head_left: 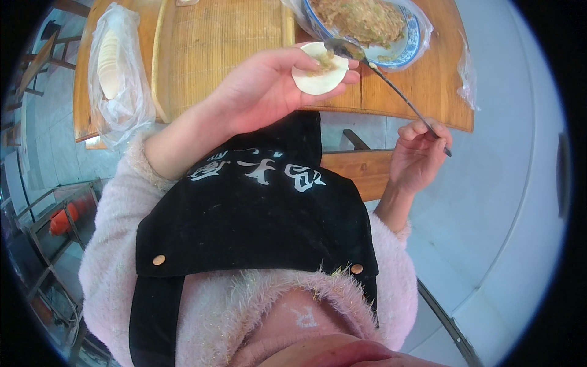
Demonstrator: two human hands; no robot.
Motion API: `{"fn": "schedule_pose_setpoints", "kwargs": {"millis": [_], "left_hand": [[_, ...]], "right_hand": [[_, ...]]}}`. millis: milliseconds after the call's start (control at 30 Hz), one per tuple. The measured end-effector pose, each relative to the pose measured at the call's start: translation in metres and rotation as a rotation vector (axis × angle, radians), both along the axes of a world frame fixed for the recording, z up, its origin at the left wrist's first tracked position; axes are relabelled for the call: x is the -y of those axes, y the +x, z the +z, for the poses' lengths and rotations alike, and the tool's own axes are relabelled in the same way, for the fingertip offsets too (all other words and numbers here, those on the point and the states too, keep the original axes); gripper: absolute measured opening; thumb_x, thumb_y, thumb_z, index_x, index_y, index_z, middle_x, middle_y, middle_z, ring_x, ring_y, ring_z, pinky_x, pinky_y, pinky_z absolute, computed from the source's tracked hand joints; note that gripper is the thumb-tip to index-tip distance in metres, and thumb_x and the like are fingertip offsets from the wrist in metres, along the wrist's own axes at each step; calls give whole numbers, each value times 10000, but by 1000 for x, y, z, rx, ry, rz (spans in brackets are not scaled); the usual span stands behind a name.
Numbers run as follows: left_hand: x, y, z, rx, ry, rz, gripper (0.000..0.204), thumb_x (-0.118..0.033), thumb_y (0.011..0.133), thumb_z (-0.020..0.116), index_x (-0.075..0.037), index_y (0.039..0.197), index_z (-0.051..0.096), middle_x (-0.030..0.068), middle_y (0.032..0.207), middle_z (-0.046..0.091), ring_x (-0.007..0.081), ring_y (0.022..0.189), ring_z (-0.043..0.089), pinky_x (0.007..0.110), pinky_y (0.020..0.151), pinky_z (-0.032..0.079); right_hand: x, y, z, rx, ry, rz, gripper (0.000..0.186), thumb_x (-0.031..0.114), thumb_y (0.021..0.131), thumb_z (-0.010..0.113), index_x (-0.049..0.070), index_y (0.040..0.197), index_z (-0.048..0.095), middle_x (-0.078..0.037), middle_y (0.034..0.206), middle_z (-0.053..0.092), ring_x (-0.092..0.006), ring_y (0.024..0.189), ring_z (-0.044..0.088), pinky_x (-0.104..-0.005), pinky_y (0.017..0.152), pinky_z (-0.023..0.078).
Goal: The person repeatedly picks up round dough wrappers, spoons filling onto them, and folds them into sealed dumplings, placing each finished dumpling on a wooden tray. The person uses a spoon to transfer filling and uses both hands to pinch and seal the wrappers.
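A wooden table [449,73] stands on pale floor [58,156]; the bowl [416,35] is cut off above. Left fingers [351,77] hold a wrapper [319,84]; right fingers [411,131] grip a spoon [397,92].

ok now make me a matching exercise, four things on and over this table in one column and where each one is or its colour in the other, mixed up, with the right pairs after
Things
1. round wrapper
2. spoon
3. bowl
4. stack of pale rounds

Places and colours
A. blue and white, with filling in it
B. inside a clear plastic bag
C. held in the left hand
D. gripped in the right hand

Right pairs: 1-C, 2-D, 3-A, 4-B
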State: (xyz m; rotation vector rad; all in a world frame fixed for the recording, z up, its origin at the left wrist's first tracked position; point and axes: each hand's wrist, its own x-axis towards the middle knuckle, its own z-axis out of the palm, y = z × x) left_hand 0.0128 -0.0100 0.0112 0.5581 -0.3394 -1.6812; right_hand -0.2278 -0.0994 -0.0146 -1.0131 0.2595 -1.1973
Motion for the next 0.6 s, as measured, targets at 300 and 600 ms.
{"fn": "schedule_pose_setpoints", "kwargs": {"millis": [300,600], "left_hand": [[0,3,-5,-62,9,26,481,-122,941,294,64,1375,204,226,1410,304,316,1287,369,365,1016,397],[1,-3,-11,-206,93,71,473,-186,973,286,63,1371,228,202,1396,340,294,1299,350,388,1060,341]], "right_hand": [[5,-6,7,-141,-89,-174,238,178,971,407,-8,1061,525,-169,875,617,-271,709,617,-382,671,523],[46,9,36,-589,-434,-228,185,52,950,431,-67,1036,544,-156,895,626,-219,802,639,-328,743,529]]}}
